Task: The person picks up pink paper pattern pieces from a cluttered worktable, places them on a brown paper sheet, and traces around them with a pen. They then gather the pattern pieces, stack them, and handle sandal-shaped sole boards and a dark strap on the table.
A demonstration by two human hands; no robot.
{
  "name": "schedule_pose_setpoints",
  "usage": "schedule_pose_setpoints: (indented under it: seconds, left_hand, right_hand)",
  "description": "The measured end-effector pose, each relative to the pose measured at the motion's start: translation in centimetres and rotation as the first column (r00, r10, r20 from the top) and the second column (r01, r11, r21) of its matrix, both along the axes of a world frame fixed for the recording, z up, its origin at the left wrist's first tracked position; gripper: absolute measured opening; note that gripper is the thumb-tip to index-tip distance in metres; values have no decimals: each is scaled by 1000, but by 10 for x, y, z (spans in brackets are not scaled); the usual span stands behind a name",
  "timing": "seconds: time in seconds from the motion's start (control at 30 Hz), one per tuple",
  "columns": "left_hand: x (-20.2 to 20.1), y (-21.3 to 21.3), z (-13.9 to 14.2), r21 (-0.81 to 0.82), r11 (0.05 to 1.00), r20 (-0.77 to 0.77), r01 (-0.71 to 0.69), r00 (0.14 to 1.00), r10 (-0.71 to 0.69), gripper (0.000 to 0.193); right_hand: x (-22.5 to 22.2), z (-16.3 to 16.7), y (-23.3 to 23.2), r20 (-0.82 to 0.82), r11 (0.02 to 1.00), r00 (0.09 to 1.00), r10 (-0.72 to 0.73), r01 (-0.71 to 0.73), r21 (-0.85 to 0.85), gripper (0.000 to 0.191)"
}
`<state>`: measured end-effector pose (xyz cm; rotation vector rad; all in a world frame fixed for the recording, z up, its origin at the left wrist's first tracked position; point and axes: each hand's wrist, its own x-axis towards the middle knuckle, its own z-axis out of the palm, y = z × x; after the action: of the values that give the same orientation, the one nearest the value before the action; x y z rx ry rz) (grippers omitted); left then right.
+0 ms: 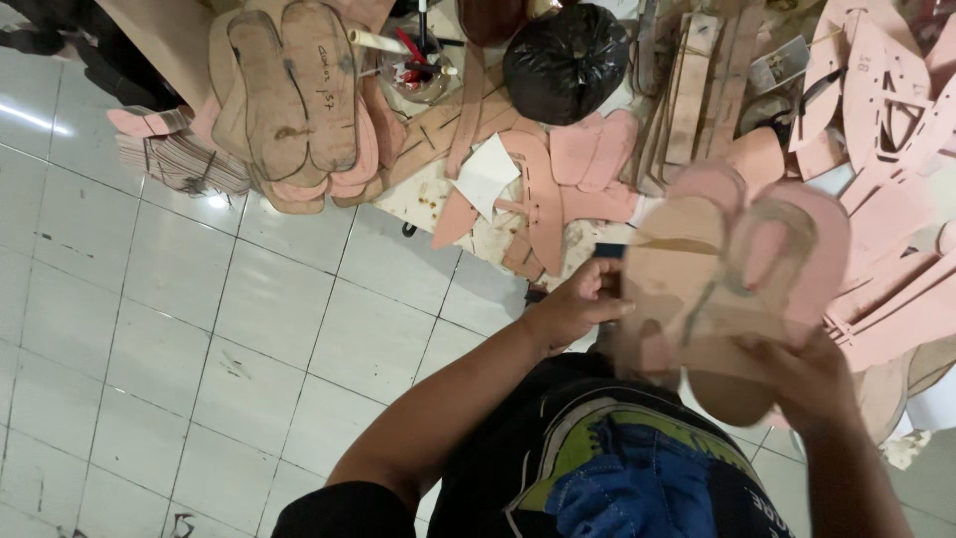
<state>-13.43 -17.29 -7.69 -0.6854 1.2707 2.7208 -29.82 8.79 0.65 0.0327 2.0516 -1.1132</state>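
Both hands are gripping a fanned stack of pink and tan sole-shaped patterns (pixel 732 289) at about three o'clock in the view. The left hand (pixel 578 304) is pinching the stack's left edge with curled fingers; the right hand (pixel 812 384) is closing around its lower end. More sole patterns (pixel 294 100) are lying at eleven o'clock, a black bag (pixel 563 60) at twelve, above the tiled floor (pixel 199 329).

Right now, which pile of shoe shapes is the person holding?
The blurry pink and tan pile at the right, gripped by both hands. The brown pile at the top left lies untouched on the floor.
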Motion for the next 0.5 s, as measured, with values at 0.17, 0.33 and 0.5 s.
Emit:
schedule_pose_setpoints:
  seconds: [0.17,0.33,0.5]
  left_hand:
    - [20,-24,-9,-417,906,341,75,937,80,50]
    - [32,-54,7,-396,918,231,-17,966,117,50]
    - [16,-37,41,-127,981,97,150,986,-138,71]
  right_hand:
    - [-27,-21,83,-66,943,941,-333,334,5,46]
    - [-25,-8,95,-89,974,971,-223,219,-51,39]
    - [1,3,-3,-2,949,1000,-2,1,-315,31]
